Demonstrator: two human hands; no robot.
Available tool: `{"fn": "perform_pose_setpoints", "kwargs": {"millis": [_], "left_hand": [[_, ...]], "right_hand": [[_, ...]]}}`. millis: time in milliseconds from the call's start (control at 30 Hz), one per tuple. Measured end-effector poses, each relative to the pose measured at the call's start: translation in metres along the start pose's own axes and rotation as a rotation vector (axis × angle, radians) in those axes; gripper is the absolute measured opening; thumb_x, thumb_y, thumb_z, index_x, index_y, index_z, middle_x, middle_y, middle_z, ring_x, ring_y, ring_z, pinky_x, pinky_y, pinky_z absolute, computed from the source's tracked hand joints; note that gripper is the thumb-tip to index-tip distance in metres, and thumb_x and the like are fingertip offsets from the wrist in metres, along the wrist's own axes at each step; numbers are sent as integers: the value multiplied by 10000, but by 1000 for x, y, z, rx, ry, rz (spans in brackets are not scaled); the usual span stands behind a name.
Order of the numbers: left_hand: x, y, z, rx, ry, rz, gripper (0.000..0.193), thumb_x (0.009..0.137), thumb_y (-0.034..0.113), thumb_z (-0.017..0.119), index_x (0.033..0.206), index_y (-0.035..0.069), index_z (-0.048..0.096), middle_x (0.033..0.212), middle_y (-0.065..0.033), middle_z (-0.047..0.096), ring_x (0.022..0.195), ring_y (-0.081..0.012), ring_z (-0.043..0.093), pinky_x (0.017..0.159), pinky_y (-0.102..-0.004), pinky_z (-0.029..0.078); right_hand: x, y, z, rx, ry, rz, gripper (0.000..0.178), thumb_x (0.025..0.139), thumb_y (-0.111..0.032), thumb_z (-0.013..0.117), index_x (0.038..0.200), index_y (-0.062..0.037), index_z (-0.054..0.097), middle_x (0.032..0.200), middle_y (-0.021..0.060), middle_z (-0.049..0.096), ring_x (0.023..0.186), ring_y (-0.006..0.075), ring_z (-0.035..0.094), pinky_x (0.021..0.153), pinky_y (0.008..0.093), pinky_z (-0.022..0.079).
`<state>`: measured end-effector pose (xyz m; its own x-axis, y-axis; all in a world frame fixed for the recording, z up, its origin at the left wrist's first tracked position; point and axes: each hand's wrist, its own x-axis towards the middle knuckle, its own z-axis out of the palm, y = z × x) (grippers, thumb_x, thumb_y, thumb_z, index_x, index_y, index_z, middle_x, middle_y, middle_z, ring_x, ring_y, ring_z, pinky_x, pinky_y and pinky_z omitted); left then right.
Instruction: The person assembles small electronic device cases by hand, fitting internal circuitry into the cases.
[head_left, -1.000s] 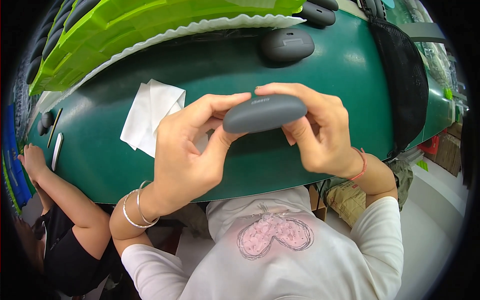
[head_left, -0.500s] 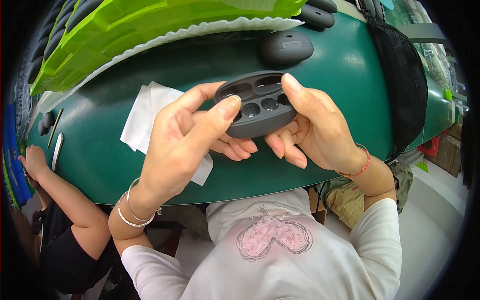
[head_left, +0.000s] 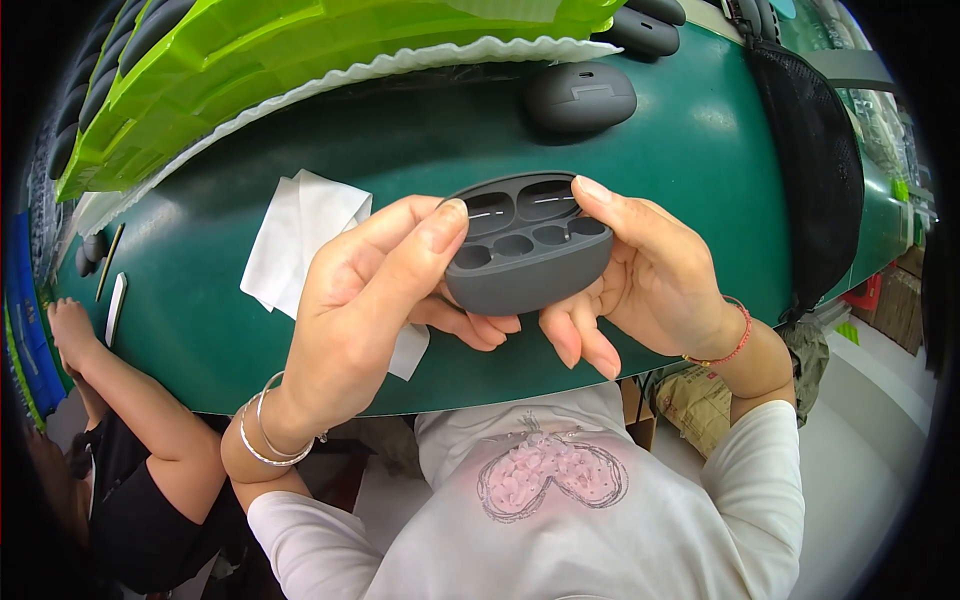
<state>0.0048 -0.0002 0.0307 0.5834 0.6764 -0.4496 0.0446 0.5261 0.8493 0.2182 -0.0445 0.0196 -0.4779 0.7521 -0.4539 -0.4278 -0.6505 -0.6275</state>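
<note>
The left hand (head_left: 360,300) is covering the left end of the dark grey case (head_left: 535,283), and the right hand (head_left: 655,268) is hiding part of its right rim. Shadow is obscuring the bottoms of the wells (head_left: 513,245). The left hand is blocking part of the white cloth (head_left: 300,235). The upper edge is cutting off the green tray (head_left: 330,50), and the dark border is swallowing part of the neighbouring person (head_left: 155,430). Two small dark objects (head_left: 95,246) (far left) are looking too small to identify.
</note>
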Motion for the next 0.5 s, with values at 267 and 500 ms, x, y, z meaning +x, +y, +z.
{"fn": "perform_pose_setpoints", "kwargs": {"millis": [267,500], "left_hand": [[0,-1,0,7,6,-38,421,1025,293,347,1119,-86,504,889,-194,676,683,-246,692,600,-316,587],[-4,-3,-3,-48,-1,-33,383,1016,286,452,950,-48,628,843,-92,655,743,-136,631,660,-260,528]], "right_hand": [[0,0,-4,160,-85,103,581,1030,-386,285,1076,126,556,714,236,634,460,207,588,545,274,511],[-4,-6,2,117,-37,174,656,1026,-353,169,1005,166,570,676,269,622,439,272,582,551,321,518]]}}
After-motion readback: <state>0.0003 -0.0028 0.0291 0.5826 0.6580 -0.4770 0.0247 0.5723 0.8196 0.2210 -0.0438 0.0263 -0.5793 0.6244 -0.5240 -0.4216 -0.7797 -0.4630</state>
